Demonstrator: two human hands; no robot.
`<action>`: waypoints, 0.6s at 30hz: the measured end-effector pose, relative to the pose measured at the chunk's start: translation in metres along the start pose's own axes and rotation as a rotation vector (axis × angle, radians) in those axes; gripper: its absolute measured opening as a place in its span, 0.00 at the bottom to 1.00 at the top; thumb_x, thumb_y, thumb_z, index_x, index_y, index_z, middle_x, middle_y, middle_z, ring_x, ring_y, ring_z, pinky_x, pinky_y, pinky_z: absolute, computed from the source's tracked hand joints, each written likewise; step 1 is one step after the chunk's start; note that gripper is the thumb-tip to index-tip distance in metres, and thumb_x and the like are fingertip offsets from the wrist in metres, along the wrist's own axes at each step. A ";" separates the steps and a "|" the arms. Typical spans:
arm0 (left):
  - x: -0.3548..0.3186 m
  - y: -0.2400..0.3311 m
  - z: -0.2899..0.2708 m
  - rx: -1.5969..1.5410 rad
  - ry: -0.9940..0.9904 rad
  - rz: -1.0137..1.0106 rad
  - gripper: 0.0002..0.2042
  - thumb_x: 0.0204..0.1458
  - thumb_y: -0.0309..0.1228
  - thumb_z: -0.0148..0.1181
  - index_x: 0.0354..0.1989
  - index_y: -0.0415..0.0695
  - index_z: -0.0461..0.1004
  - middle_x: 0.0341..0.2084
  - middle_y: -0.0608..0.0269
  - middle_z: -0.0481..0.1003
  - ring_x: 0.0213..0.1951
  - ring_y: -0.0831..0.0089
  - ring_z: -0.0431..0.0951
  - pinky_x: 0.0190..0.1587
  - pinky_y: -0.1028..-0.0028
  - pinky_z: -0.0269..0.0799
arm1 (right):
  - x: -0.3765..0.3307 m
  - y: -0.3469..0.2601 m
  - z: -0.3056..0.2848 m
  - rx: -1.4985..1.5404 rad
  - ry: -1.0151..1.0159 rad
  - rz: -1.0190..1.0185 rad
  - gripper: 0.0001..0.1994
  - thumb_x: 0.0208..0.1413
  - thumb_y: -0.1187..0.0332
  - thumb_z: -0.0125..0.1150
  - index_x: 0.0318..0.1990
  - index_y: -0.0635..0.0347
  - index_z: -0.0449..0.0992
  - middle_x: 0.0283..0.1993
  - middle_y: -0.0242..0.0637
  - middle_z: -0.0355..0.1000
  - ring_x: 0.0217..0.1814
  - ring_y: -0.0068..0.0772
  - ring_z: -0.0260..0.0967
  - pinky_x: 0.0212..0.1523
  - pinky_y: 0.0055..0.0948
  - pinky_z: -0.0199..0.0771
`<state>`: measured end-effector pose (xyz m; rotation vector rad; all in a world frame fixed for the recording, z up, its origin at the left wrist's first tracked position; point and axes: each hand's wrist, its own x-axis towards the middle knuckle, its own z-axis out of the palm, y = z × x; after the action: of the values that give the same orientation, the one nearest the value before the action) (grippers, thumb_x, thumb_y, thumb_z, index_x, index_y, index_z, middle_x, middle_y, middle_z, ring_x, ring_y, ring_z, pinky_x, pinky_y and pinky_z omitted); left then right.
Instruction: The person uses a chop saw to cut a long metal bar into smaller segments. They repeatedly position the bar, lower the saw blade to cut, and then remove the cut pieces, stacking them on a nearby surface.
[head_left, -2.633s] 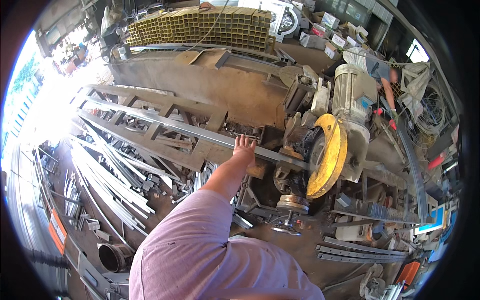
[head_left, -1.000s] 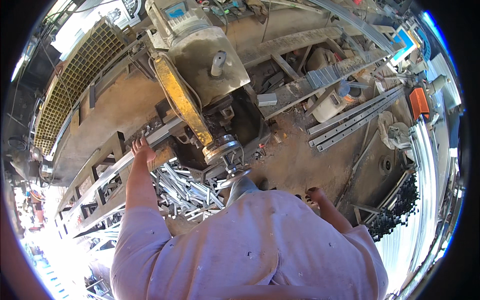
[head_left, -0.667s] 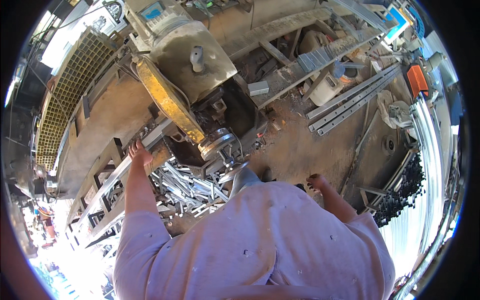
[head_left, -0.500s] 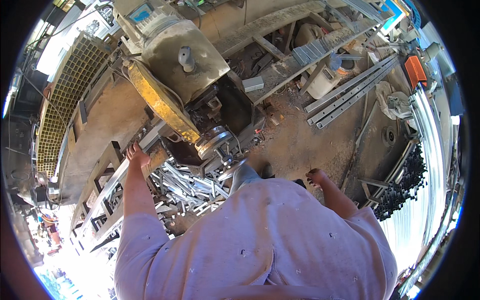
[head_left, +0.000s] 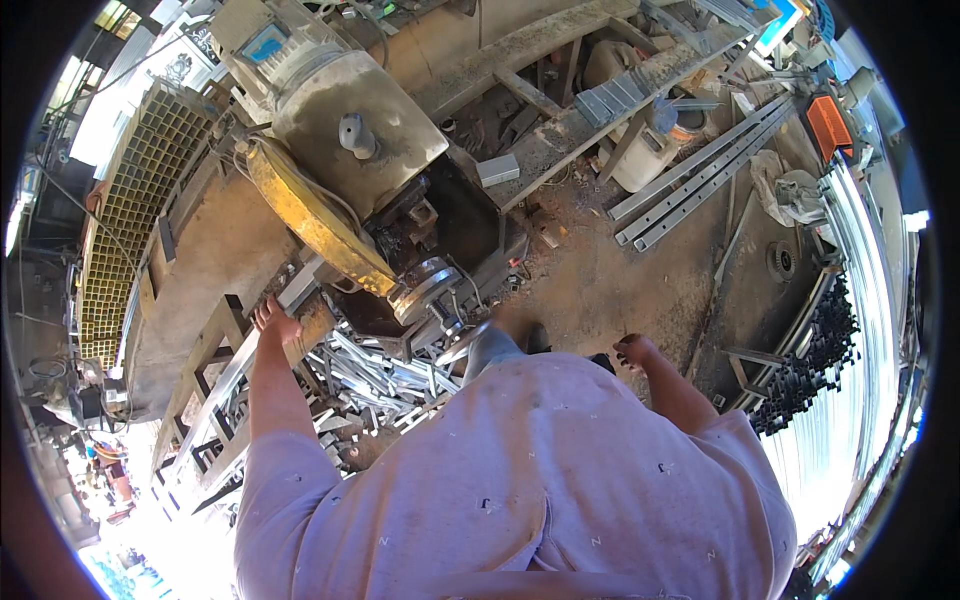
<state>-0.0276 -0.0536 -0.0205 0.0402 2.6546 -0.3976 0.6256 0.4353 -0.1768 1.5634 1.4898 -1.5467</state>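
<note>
My left hand (head_left: 275, 322) rests on a long metal bar (head_left: 235, 375) that lies across the steel stand and runs up to the chop saw. The saw's yellow blade guard (head_left: 318, 228) and grey motor housing (head_left: 345, 130) stand just right of that hand. My right hand (head_left: 637, 351) hangs free beside my body above the dirt floor, fingers curled, holding nothing. My pale purple shirt fills the lower middle of the view and hides my legs.
A heap of short cut metal pieces (head_left: 380, 365) lies under the saw. Long steel profiles (head_left: 700, 180) lie on the floor at upper right, black tubes (head_left: 815, 365) are stacked at right, and a yellow grating (head_left: 135, 200) stands at left.
The view has swung from facing the saw to looking down over my body. My left hand stays on the bar; my right hand has come into view, hanging at my side.
</note>
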 end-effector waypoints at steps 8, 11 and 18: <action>-0.006 -0.002 -0.002 0.010 -0.012 -0.021 0.61 0.34 0.35 0.72 0.77 0.52 0.35 0.78 0.55 0.37 0.78 0.51 0.31 0.77 0.52 0.30 | 0.008 -0.002 -0.008 0.011 0.010 -0.025 0.19 0.61 0.56 0.64 0.48 0.64 0.78 0.35 0.40 0.79 0.26 0.35 0.75 0.23 0.37 0.75; -0.017 0.004 -0.009 0.002 -0.031 -0.015 0.60 0.36 0.36 0.72 0.77 0.52 0.34 0.78 0.55 0.36 0.78 0.51 0.31 0.77 0.53 0.30 | 0.003 -0.004 -0.010 -0.019 0.059 -0.052 0.17 0.61 0.56 0.64 0.46 0.62 0.79 0.33 0.39 0.79 0.26 0.33 0.75 0.23 0.35 0.74; -0.022 0.010 -0.016 -0.013 -0.051 -0.025 0.60 0.37 0.35 0.71 0.78 0.53 0.34 0.78 0.54 0.34 0.78 0.51 0.28 0.77 0.53 0.29 | 0.011 -0.004 -0.018 0.021 -0.009 -0.019 0.16 0.63 0.57 0.61 0.48 0.60 0.76 0.34 0.37 0.77 0.22 0.29 0.70 0.22 0.32 0.71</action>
<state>-0.0133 -0.0389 0.0001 -0.0067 2.6092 -0.3849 0.6265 0.4565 -0.1811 1.5567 1.4920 -1.5824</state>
